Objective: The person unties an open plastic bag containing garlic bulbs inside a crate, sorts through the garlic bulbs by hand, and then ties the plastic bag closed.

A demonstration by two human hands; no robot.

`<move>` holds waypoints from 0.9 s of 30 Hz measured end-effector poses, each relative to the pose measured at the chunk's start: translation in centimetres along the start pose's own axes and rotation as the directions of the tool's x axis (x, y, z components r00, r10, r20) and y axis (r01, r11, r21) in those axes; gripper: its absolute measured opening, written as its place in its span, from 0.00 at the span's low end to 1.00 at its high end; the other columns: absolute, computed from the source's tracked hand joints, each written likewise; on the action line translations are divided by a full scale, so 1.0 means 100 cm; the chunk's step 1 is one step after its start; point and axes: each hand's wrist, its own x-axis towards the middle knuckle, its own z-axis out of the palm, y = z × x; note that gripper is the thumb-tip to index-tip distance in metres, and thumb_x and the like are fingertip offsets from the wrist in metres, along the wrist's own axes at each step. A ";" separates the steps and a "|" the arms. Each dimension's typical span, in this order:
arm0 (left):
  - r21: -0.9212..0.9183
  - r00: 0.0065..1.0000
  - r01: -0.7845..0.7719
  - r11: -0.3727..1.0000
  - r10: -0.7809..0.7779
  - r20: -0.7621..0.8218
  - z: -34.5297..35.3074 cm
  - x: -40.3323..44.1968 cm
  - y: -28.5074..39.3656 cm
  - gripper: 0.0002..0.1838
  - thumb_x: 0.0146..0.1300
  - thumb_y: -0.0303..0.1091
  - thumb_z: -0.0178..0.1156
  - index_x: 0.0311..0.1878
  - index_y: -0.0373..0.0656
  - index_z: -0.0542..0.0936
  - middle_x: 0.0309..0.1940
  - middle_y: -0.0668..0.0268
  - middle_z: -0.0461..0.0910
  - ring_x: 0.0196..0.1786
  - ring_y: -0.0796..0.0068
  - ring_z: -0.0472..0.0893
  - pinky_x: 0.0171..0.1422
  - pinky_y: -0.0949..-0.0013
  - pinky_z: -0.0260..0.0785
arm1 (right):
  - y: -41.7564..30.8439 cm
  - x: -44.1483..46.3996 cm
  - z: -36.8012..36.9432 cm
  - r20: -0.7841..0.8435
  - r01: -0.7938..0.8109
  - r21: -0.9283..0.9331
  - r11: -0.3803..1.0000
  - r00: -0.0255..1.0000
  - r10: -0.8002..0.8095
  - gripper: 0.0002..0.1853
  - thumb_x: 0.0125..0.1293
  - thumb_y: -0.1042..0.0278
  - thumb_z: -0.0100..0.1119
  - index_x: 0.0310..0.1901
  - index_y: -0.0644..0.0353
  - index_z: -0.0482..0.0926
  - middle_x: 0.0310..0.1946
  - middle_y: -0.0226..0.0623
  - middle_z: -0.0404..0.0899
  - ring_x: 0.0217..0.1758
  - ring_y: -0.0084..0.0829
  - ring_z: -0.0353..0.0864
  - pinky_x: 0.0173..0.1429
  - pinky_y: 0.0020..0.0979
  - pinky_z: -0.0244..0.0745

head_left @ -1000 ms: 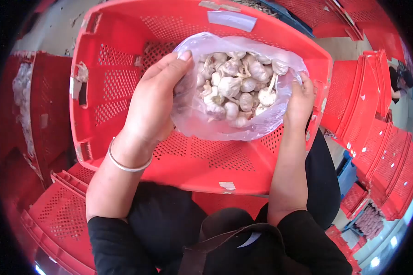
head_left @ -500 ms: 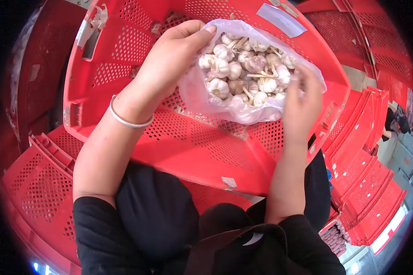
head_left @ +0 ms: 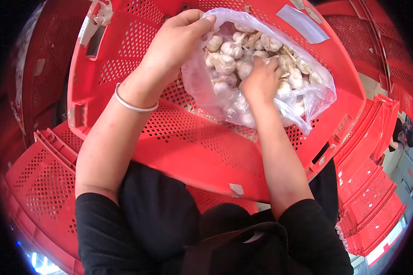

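A clear plastic bag full of whole white garlic bulbs lies in a red perforated crate on my lap. My left hand pinches the bag's upper left rim between thumb and fingers and holds the mouth open. A pale bangle is on that wrist. Inside the bag, my right hand reaches onto the bulbs near the middle, its fingers slightly apart and bent down among them. The fingertips are partly hidden, and no bulb is seen lifted. The bag's right side hangs loose in folds.
The red crate has high walls with a paper label on the far one. Stacked red crates stand at right, and another crate is at left. Part of another person shows at the far right.
My right hand has left the bag's right rim and moved left into the garlic. The bag's right side has slumped. My left hand keeps its hold on the rim.
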 end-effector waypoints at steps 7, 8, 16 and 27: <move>0.081 0.999 0.039 0.996 -0.040 0.009 -0.003 -0.005 -0.012 0.09 0.66 0.37 0.56 0.33 0.43 0.78 0.23 0.78 0.72 0.26 0.89 0.66 0.29 0.81 0.57 | -0.021 -0.027 0.021 0.053 0.022 0.374 0.927 0.998 -0.044 0.31 0.50 0.71 0.59 0.60 0.57 0.69 0.49 0.51 0.69 0.53 0.53 0.70 0.57 0.45 0.69; 0.104 0.999 0.038 0.994 -0.039 0.000 -0.003 -0.006 -0.015 0.11 0.66 0.38 0.56 0.31 0.41 0.77 0.23 0.76 0.72 0.27 0.87 0.67 0.31 0.78 0.59 | -0.022 -0.027 0.020 0.056 0.018 0.376 0.927 0.998 -0.042 0.31 0.50 0.71 0.59 0.60 0.57 0.69 0.49 0.51 0.69 0.53 0.53 0.70 0.57 0.45 0.69; -0.009 0.992 0.024 1.000 -0.025 -0.122 -0.025 -0.016 -0.014 0.07 0.65 0.35 0.58 0.35 0.41 0.78 0.23 0.79 0.71 0.26 0.91 0.63 0.27 0.81 0.54 | 0.014 -0.009 -0.031 -0.037 0.098 0.699 0.708 0.994 -0.101 0.19 0.59 0.71 0.57 0.53 0.62 0.75 0.49 0.45 0.79 0.51 0.34 0.80 0.50 0.35 0.75; 0.227 0.991 -0.021 0.974 0.050 -0.122 -0.024 -0.003 -0.029 0.14 0.66 0.40 0.56 0.34 0.36 0.78 0.22 0.74 0.72 0.27 0.85 0.68 0.31 0.75 0.62 | 0.020 0.069 -0.018 0.118 0.107 0.004 0.994 0.987 -0.107 0.22 0.56 0.54 0.55 0.45 0.65 0.79 0.45 0.54 0.79 0.50 0.51 0.78 0.55 0.47 0.70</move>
